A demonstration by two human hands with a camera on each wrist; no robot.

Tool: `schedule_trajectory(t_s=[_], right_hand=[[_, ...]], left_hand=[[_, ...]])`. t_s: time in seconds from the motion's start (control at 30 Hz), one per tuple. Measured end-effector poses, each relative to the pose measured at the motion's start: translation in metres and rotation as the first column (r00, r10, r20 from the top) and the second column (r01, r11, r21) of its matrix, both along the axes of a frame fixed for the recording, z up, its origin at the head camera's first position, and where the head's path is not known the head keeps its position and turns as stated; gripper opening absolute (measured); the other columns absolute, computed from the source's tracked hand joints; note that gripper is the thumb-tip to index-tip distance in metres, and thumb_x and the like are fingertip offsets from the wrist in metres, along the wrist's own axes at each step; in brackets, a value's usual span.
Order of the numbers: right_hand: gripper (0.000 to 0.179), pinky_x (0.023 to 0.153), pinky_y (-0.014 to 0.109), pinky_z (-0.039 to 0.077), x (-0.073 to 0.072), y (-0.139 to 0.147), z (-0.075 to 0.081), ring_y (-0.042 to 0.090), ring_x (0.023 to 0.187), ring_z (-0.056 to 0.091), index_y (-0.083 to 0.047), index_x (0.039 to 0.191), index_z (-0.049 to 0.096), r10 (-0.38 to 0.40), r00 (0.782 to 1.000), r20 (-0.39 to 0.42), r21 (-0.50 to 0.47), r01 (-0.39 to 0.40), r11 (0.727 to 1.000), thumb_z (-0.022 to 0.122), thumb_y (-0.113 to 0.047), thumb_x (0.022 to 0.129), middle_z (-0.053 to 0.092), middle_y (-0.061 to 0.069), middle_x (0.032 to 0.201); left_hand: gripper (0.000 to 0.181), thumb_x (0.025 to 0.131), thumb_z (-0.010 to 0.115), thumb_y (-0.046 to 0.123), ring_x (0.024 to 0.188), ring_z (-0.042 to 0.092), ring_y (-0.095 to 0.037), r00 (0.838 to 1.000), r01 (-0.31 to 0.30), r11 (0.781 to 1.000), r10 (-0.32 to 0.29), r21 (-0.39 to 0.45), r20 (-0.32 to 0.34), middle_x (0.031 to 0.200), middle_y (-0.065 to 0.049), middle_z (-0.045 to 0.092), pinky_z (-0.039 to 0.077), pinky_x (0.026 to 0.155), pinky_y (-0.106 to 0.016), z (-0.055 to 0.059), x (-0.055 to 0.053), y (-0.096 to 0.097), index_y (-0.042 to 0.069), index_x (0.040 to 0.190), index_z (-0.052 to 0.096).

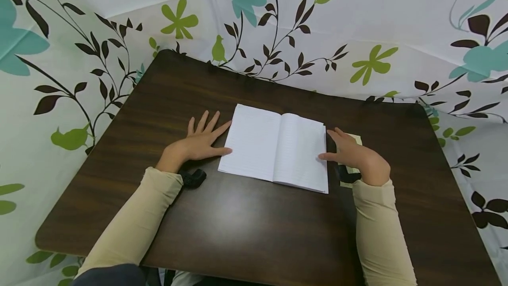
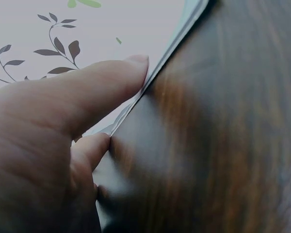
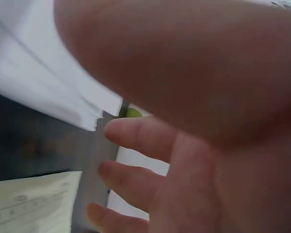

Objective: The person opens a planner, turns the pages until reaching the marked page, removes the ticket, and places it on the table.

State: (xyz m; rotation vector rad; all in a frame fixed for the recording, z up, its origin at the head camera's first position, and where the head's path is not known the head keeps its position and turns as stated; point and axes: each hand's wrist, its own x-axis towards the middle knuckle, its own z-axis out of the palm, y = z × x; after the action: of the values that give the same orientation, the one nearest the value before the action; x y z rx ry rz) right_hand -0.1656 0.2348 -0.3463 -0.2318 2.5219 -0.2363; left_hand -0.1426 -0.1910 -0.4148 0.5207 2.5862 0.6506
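Note:
An open notebook (image 1: pixel 255 140) with white lined pages lies flat on the dark wooden table. My left hand (image 1: pixel 198 143) is spread at its left side, the thumb and index fingertip at the page edge. In the left wrist view the thumb (image 2: pixel 106 80) meets the notebook's thin edge (image 2: pixel 177 41). On the right, my right hand (image 1: pixel 349 151) has its thumb tip over the right page's outer edge. The right wrist view shows its other fingers (image 3: pixel 136 182) extended and apart, beside the page stack (image 3: pixel 43 73).
Pale yellow printed paper (image 3: pixel 34 206) lies right of the notebook, partly hidden under my right hand and wrist. Black straps, one by the left wrist (image 1: pixel 193 178), sit below both hands. A floral-patterned cloth (image 1: pixel 405 21) hangs behind the table (image 1: pixel 238 220).

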Motion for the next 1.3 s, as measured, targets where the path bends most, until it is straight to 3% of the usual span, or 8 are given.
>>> schedule_trajectory(t_s=[0.23,0.4,0.67,0.8,0.97,1.1,1.2,1.3], right_hand=[[0.114,0.119,0.078,0.016,0.001,0.0,-0.006,0.063,0.154,0.003,0.004,0.165,0.01,-0.002,0.999,0.051,-0.014,0.002,1.0,0.081,-0.044,0.09,-0.002,0.038,0.168],[0.116,0.12,0.078,0.018,0.004,0.003,-0.01,0.064,0.153,0.007,0.004,0.165,0.011,-0.004,0.998,0.055,-0.006,0.005,1.0,0.086,-0.036,0.086,0.0,0.04,0.167],[0.121,0.119,0.08,0.009,0.002,0.005,-0.011,0.062,0.153,0.009,0.005,0.165,0.009,-0.008,0.999,0.041,0.016,0.008,1.0,0.087,-0.039,0.084,0.001,0.039,0.168],[0.121,0.119,0.081,0.006,0.003,0.003,-0.012,0.062,0.154,0.009,0.004,0.165,0.01,-0.012,0.999,0.041,0.037,0.011,0.999,0.088,-0.04,0.083,0.003,0.038,0.168],[0.12,0.119,0.081,0.004,0.006,0.006,-0.01,0.061,0.154,0.008,0.003,0.165,0.01,-0.024,0.998,0.05,0.046,0.021,0.999,0.087,-0.04,0.084,0.002,0.036,0.169],[0.118,0.12,0.079,0.004,0.007,0.006,-0.008,0.06,0.155,0.008,0.003,0.165,0.01,-0.026,0.999,0.045,0.043,0.024,0.999,0.086,-0.04,0.086,0.002,0.035,0.17],[0.117,0.12,0.08,0.003,0.007,0.006,-0.006,0.06,0.154,0.008,0.004,0.165,0.01,-0.026,0.999,0.038,0.034,0.024,0.999,0.085,-0.04,0.087,0.001,0.035,0.17],[0.117,0.12,0.08,0.003,0.008,0.008,-0.006,0.06,0.154,0.009,0.003,0.165,0.011,-0.028,0.999,0.035,0.021,0.027,0.999,0.085,-0.04,0.086,0.001,0.034,0.17]], left_hand=[[0.092,0.101,0.055,0.06,0.158,-0.029,-0.041,1.0,0.004,1.0,-0.004,-0.014,0.0,0.175,-0.013,-0.018,-0.022,0.12,-0.07,0.002,0.001,0.001,0.025,0.17,0.005],[0.091,0.101,0.055,0.061,0.159,-0.028,-0.041,1.0,0.012,1.0,-0.012,-0.008,-0.008,0.176,-0.012,-0.018,-0.022,0.12,-0.07,0.002,0.0,0.004,0.026,0.17,0.006],[0.093,0.1,0.055,0.062,0.158,-0.029,-0.04,1.0,0.008,1.0,-0.008,0.01,-0.003,0.175,-0.013,-0.018,-0.022,0.12,-0.07,0.003,0.0,0.004,0.026,0.17,0.007],[0.096,0.097,0.056,0.066,0.159,-0.028,-0.04,1.0,-0.007,0.999,0.007,0.04,-0.008,0.176,-0.014,-0.016,-0.023,0.12,-0.068,-0.003,0.003,0.003,0.025,0.17,0.009],[0.096,0.098,0.057,0.064,0.159,-0.026,-0.044,0.997,-0.068,0.992,0.062,0.106,0.055,0.175,-0.018,-0.013,-0.021,0.12,-0.071,-0.004,0.008,0.014,0.02,0.17,0.012],[0.087,0.102,0.056,0.055,0.159,-0.012,-0.051,0.985,-0.162,0.977,0.152,0.137,0.077,0.175,-0.023,-0.004,-0.006,0.121,-0.076,0.008,0.013,0.025,0.01,0.168,0.019],[0.08,0.105,0.054,0.05,0.155,0.01,-0.053,0.973,-0.226,0.963,0.217,0.145,0.074,0.17,-0.028,0.014,0.014,0.121,-0.073,0.022,0.015,0.031,0.004,0.165,0.027],[0.075,0.107,0.051,0.048,0.141,0.039,-0.046,0.962,-0.267,0.949,0.251,0.169,0.11,0.157,-0.029,0.037,0.037,0.113,-0.063,0.035,0.018,0.034,-0.001,0.161,0.031]])
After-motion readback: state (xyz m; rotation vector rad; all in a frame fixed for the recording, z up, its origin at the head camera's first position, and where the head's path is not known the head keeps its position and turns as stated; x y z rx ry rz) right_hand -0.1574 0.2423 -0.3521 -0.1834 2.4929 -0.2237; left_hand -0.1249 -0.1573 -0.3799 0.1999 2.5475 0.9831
